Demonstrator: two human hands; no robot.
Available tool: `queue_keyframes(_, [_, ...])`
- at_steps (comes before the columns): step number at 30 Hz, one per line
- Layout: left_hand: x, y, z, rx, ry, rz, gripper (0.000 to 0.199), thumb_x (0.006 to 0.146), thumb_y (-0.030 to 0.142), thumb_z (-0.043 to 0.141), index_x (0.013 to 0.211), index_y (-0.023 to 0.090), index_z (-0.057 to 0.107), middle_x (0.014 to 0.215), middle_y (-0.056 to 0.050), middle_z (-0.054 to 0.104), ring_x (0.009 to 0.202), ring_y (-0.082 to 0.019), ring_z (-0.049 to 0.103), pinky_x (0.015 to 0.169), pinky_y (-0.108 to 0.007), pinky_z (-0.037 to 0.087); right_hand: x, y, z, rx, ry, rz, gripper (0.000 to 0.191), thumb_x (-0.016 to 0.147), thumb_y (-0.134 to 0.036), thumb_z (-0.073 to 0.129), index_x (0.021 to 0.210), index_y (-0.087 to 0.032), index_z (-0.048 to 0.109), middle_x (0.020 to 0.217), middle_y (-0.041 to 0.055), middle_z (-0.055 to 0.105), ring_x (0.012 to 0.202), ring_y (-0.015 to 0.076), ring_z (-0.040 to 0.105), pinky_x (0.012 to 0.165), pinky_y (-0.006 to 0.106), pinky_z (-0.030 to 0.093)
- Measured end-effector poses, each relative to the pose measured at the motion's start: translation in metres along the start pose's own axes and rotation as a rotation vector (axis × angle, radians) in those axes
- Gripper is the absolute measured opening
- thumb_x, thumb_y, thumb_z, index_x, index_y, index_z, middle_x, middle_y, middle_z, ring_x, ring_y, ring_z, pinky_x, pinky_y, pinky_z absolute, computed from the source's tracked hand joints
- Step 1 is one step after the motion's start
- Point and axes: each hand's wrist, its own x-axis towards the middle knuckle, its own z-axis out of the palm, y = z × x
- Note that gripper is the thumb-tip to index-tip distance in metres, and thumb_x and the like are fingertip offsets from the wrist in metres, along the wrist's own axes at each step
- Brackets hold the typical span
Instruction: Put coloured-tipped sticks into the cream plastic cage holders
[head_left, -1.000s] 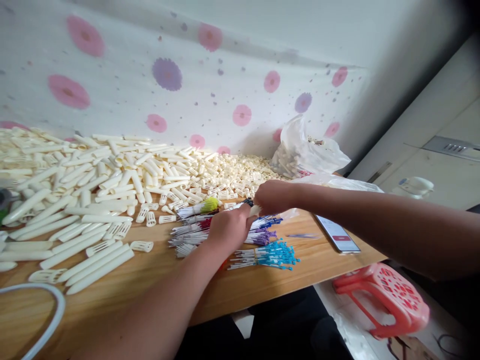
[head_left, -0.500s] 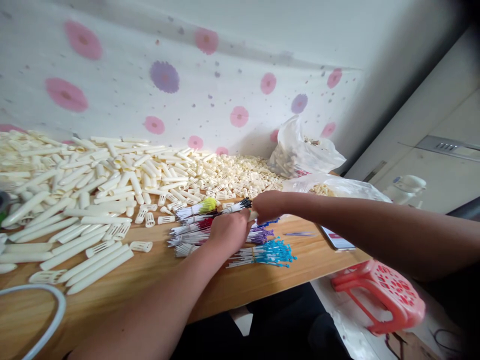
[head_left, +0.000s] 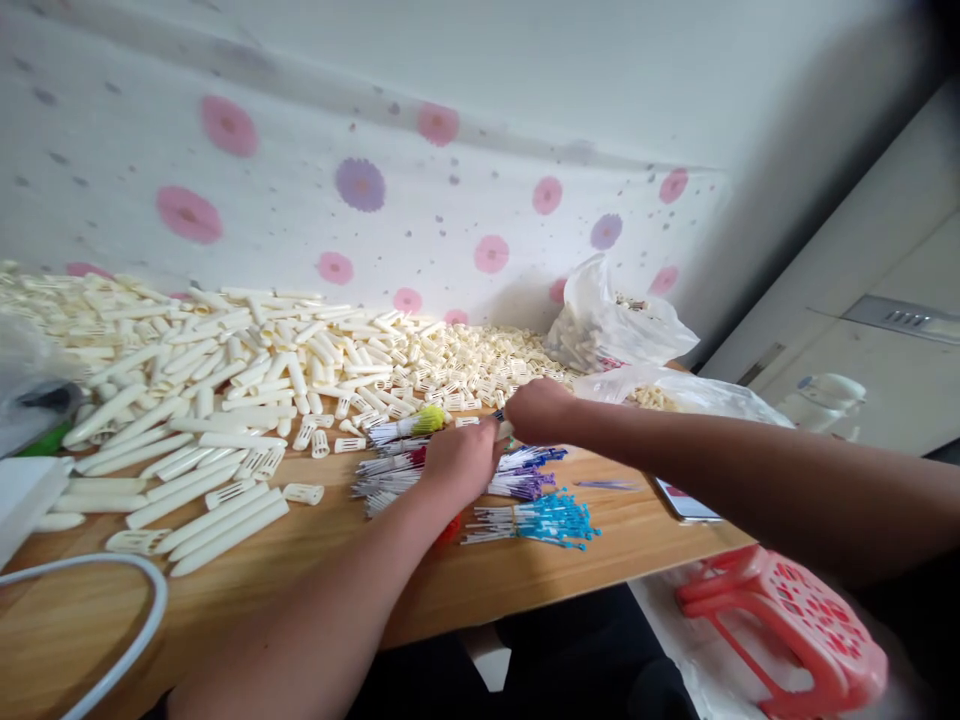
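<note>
My left hand [head_left: 466, 458] is closed above the bundles of thin white sticks, with a small pale piece [head_left: 504, 430] at its fingertips. Touching the same piece, my right hand [head_left: 538, 410] has its fingers curled, mostly hidden from view. Around and below them lie stick bundles with yellow tips [head_left: 427, 420], purple tips [head_left: 532, 484] and light blue tips [head_left: 562, 518]. Red tips [head_left: 450, 532] show just under my left wrist, and dark blue tips [head_left: 541, 456] lie below my right hand.
Cream plastic tubes [head_left: 225, 390] and slotted caps [head_left: 304, 494] heap across the wooden table [head_left: 315, 590]. Plastic bags [head_left: 600, 320] stand at the back right. A phone [head_left: 686, 502] lies under my right forearm. A white cable [head_left: 154, 620] curves at front left; a red stool [head_left: 795, 620] is below.
The view has shifted, so the table's contents appear further right. The black-tipped sticks beside my hands are now mostly hidden, and red tips show under my left wrist. Both hands remain together.
</note>
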Motion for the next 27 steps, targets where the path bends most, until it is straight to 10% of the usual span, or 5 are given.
queue_keyframes(5, [0.006, -0.003, -0.007, -0.32, -0.035, 0.058, 0.031, 0.091, 0.041, 0.039, 0.09, 0.018, 0.059, 0.081, -0.007, 0.069, 0.075, -0.022, 0.064, 0.064, -0.028, 0.044, -0.009, 0.004, -0.002, -0.146, 0.29, -0.117, 0.037, 0.092, -0.016, 0.029, 0.098, -0.013, 0.066, 0.101, 0.017, 0.066, 0.099, 0.028, 0.053, 0.075, 0.04, 0.036])
queue_keyframes(19, [0.008, -0.011, -0.005, 0.123, 0.057, -0.055, 0.034, 0.092, 0.042, 0.037, 0.097, 0.019, 0.06, 0.081, -0.013, 0.07, 0.075, -0.029, 0.067, 0.064, -0.034, 0.044, 0.027, 0.004, 0.001, -0.126, 0.261, -0.156, 0.014, 0.079, -0.018, 0.056, 0.078, -0.016, 0.07, 0.08, 0.0106, 0.07, 0.08, 0.0222, 0.061, 0.065, 0.031, 0.04])
queue_keyframes(27, [0.019, -0.067, -0.056, -0.405, 0.449, -0.476, 0.033, 0.085, 0.049, 0.044, 0.09, 0.018, 0.056, 0.066, -0.002, 0.059, 0.054, -0.017, 0.056, 0.048, -0.025, 0.036, 0.077, 0.002, -0.01, 0.315, 0.482, -0.068, 0.036, 0.094, -0.033, 0.04, 0.121, -0.017, 0.057, 0.116, 0.0121, 0.061, 0.095, 0.0182, 0.057, 0.076, 0.028, 0.04])
